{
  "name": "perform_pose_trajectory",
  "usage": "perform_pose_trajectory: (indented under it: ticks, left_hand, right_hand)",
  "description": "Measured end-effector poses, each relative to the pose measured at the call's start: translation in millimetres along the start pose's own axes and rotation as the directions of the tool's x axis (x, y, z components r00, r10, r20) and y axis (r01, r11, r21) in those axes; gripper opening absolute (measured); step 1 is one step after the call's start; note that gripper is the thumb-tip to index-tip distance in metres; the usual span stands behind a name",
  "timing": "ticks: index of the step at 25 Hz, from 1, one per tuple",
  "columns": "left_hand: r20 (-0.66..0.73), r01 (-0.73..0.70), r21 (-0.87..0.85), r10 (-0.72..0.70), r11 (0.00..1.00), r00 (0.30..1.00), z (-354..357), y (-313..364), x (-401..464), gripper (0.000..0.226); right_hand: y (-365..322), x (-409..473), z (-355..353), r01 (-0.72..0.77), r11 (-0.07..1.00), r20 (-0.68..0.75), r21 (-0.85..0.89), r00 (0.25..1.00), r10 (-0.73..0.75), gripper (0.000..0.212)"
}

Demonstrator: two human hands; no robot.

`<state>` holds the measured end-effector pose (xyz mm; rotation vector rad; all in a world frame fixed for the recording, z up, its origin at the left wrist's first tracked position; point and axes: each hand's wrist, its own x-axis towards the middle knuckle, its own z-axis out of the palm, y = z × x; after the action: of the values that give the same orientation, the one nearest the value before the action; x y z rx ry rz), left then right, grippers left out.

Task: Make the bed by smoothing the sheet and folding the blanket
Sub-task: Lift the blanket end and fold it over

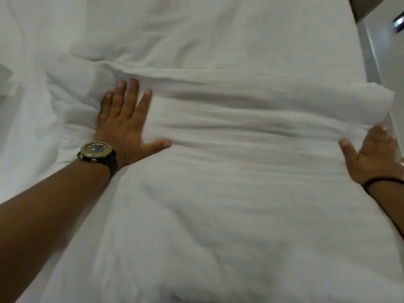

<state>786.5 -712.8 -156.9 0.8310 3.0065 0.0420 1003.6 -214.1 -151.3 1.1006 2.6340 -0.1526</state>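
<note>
Pressing is the step in hand: you have both palms down on the folded white cotton blanket (240,132), which lies across the bed as a thick band with its far fold running side to side just beyond your fingertips.

Your left hand (124,123) lies flat with fingers straight and spread, thumb out to the side, holding nothing — it bears down near the left end of the band, where the fold bunches into a raised ridge. Your right hand (371,154) is likewise flat with fingers apart, at the right end close to the edge of the bed; its fingertips are partly blurred against the cloth. A gold-cased wristwatch on a dark strap (96,153) sits on your left wrist, a thin black band (382,182) on the right.

The plain white bed sheet (207,36) shows beyond the fold, with light creases, and a white panel (380,51) stands beside the bed at right.

The fold appears made but not settled — shallow ripples run lengthwise between your hands. The next move likely calls for sweeping both palms outward, keeping even downward pressure. Flatten the bunched left ridge first, or it may lift the top layer.
</note>
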Motion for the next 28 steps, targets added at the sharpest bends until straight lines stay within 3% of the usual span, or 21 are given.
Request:
perform_pose_trajectory:
  ticks: [4, 5, 7, 9, 15, 18, 20, 22, 24, 26, 28]
  left_hand:
    - [0.033, 0.045, -0.052, -0.043, 0.998, 0.999, -16.8, 3.7, 0.8, 0.117]
    - [0.047, 0.067, -0.062, -0.064, 0.996, 0.997, -22.7, 12.1, -0.4, 0.118]
    - [0.064, 0.127, -0.06, -0.123, 0.99, 0.99, -26.8, 31.8, -11.5, 0.118]
    - [0.059, 0.148, -0.015, -0.147, 0.989, 0.987, -25.0, 51.4, -24.2, 0.116]
    - [0.181, 0.206, 0.028, -0.208, 0.978, 0.961, -14.4, 58.0, -7.2, 0.122]
    - [0.271, 0.208, 0.058, -0.216, 0.976, 0.938, -21.7, 61.0, -3.1, 0.124]
    - [0.317, 0.214, 0.056, -0.221, 0.975, 0.922, -35.6, 60.2, -12.6, 0.121]
    - [0.38, 0.203, -0.058, -0.166, 0.978, 0.91, -56.6, 64.3, -46.2, 0.113]
    - [0.34, 0.094, -0.156, -0.036, 0.983, 0.94, -65.0, 84.6, -122.4, 0.107]
    - [0.23, -0.039, -0.177, 0.08, 0.983, 0.97, -65.2, 103.3, -229.4, 0.105]
    - [0.096, -0.093, -0.05, 0.098, 0.994, 0.991, -59.3, 94.0, -302.0, 0.096]
  right_hand:
    - [-34.9, -15.8, -29.6, -0.12, 0.992, -0.083, -0.032, 0.99, 0.117, 0.088]
    - [-52.4, -27.0, -32.9, -0.06, 0.998, -0.13, 0.007, 0.99, 0.061, 0.081]
    - [-92.5, -49.4, -22.9, 0.252, 0.968, -0.204, -0.002, 0.947, -0.247, 0.077]
    - [-111.4, -53.2, -20.0, 0.425, 0.903, -0.119, -0.06, 0.895, -0.429, 0.078]
    - [-77.6, -15.5, -20.9, 0.187, 0.98, -0.01, -0.067, 0.982, -0.188, 0.107]
    - [-89.0, -36.8, -25.4, 0.083, 0.994, 0.073, -0.074, 0.994, -0.078, 0.109]
    - [-90.3, -88.1, -19.3, 0.177, 0.98, 0.064, -0.092, 0.983, -0.171, 0.1]
    - [-72.8, -165.4, -0.7, 0.421, 0.896, -0.019, -0.138, 0.904, -0.428, 0.086]
    - [-30.1, -241.2, 25.2, 0.585, 0.8, -0.132, -0.137, 0.789, -0.6, 0.081]
    - [17.6, -292.2, 43.3, 0.64, 0.733, -0.146, -0.23, 0.722, -0.676, 0.085]
    - [47.5, -306.1, 53.0, 0.628, 0.715, -0.204, -0.306, 0.691, -0.694, 0.076]
